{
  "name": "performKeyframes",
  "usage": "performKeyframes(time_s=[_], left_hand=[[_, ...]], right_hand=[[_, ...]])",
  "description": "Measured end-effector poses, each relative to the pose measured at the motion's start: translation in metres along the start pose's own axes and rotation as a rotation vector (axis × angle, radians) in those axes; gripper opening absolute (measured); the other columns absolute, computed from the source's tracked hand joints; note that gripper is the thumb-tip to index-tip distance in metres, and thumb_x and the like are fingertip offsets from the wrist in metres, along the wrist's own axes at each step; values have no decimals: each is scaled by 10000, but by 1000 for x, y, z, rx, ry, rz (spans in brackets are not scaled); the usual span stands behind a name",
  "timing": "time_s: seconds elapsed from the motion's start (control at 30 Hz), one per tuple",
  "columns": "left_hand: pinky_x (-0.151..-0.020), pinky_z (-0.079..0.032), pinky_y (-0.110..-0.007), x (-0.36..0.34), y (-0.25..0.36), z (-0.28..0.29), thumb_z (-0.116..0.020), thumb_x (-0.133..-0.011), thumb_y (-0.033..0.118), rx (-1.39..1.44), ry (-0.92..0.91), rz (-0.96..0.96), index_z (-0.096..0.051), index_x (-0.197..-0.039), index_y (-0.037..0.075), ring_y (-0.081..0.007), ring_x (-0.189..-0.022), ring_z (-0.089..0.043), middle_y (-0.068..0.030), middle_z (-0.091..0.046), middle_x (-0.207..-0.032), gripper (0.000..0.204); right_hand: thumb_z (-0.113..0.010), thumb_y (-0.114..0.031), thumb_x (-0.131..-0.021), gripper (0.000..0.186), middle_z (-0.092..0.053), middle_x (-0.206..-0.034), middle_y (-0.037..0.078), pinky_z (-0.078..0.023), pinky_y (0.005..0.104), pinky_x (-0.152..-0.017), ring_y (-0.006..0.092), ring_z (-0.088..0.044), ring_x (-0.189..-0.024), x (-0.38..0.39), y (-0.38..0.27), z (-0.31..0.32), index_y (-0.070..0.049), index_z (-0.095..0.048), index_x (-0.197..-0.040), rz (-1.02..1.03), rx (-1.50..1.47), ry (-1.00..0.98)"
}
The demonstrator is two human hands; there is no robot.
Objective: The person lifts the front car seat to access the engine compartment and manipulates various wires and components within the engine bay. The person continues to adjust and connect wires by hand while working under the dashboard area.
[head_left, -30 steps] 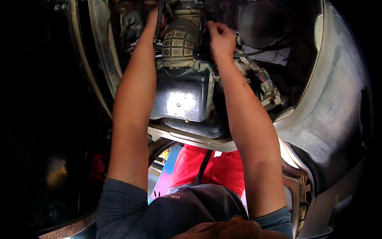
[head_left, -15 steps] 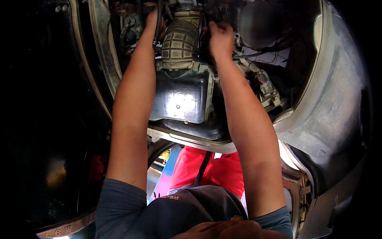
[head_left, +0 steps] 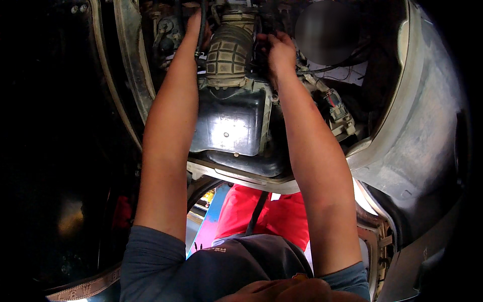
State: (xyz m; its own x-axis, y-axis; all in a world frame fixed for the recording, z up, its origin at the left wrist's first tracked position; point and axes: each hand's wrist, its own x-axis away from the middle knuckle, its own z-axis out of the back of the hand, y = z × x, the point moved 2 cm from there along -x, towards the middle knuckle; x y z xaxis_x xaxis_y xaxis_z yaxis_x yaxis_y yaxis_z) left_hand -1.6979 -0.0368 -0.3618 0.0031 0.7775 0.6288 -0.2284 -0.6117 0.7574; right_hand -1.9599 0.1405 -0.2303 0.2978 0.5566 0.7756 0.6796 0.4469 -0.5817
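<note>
White light (head_left: pixel 366 196) glared low on the right, a blue-and-pink panel (head_left: pixel 210 222) showed below centre near a yellow patch (head_left: pixel 209 196), and shadow (head_left: pixel 55 131) filled the left.

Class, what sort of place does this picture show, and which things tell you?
Probably a vehicle repair area, though little of the surroundings shows. The clues are an open engine bay, its ribbed air intake hose and the black airbox.

- Between your left hand (head_left: pixel 194 25) and right hand (head_left: pixel 282 48), a dusty, grid-ribbed duct (head_left: pixel 228 55) curves down to a black box (head_left: pixel 211 111).
- A slim black hose (head_left: pixel 202 27) crosses over your left hand.
</note>
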Motion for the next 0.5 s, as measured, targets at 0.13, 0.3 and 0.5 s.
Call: performKeyframes(time_s=[0.13, 0.3, 0.5], left_hand=[[-552, -473, -436, -6, -1, 3, -505, -1004, 495, 34, -21, 12, -639, -1077, 49, -302, -599, -615, -150, -616, -776, 471], [-544, -471, -434, -19, -4, 22, -502, -1010, 489, 92, -31, 33, -639, -1083, 54, -302, -596, -617, -149, -615, -775, 462], [-546, -466, -422, 12, 16, -3, -486, -1012, 516, -41, -60, -124, -637, -1088, 51, -265, -588, -595, -126, -598, -706, 495]], right_hand=[[-543, -103, -934, 380, -725, -999, 105, -449, 285, -670, 143, -564, -758, 2, 0, 2, 5, -509, -1297, -28, -57, -2], [-569, -120, -927, 343, -692, -954, 87, -434, 287, -697, 142, -544, -761, 0, 6, 3, -5, -559, -1250, -20, -105, 35], [-625, -235, -910, 327, -656, -872, 57, -444, 302, -709, 150, -563, -781, -15, 19, 13, 2, -637, -1135, 25, -17, 186]])
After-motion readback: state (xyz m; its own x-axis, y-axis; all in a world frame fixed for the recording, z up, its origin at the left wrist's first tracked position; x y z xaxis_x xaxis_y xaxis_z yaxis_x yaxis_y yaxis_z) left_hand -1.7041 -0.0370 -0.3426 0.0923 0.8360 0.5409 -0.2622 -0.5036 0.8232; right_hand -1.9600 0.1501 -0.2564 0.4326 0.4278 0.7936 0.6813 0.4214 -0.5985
